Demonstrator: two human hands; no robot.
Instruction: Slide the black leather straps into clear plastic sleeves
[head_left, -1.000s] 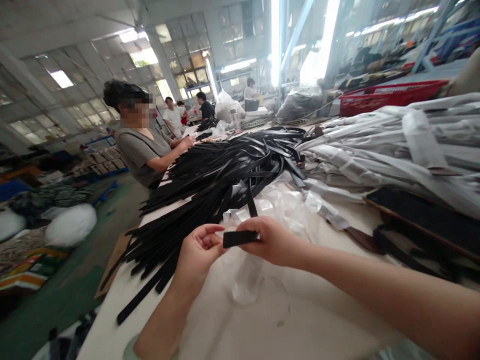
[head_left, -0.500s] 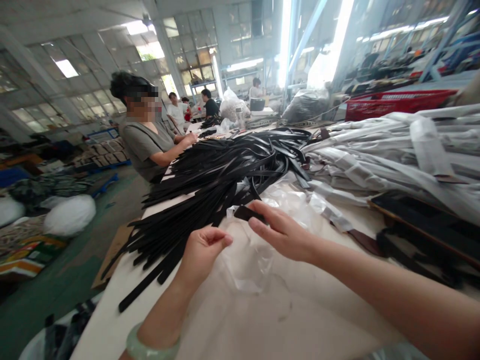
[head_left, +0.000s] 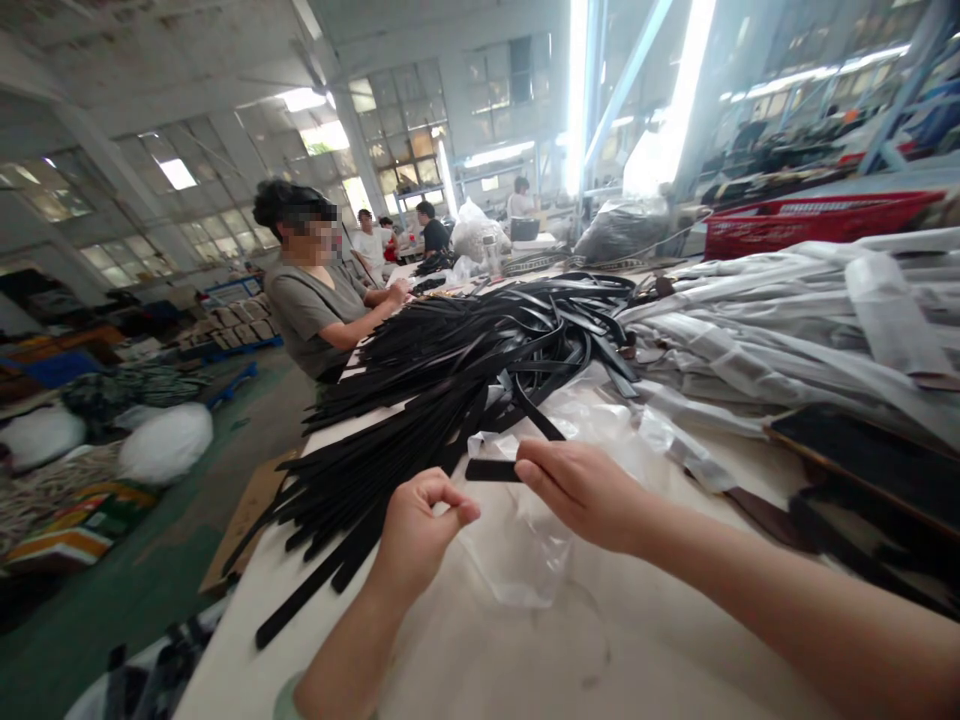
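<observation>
My right hand [head_left: 581, 492] pinches a short black strap piece [head_left: 491, 470] at its right end, holding it flat above a clear plastic sheet [head_left: 517, 560]. My left hand [head_left: 421, 528] is curled shut with its fingertips together, holding nothing, just left of the strap's free end. Behind both hands lies a large heap of long black leather-like belts [head_left: 465, 370] on the white table [head_left: 540, 670]. One belt end rises near the strap piece.
A co-worker in a grey shirt [head_left: 315, 315] works at the table's far left edge. Plastic-wrapped bundles [head_left: 780, 330] fill the right side, beside a flat black panel [head_left: 862, 460]. A red crate [head_left: 817, 225] stands behind them. Bags lie on the green floor [head_left: 150, 560].
The left hand has let go of the strap piece and curled shut. The right hand now holds it alone, lower and level, after tilting it half a second ago.
</observation>
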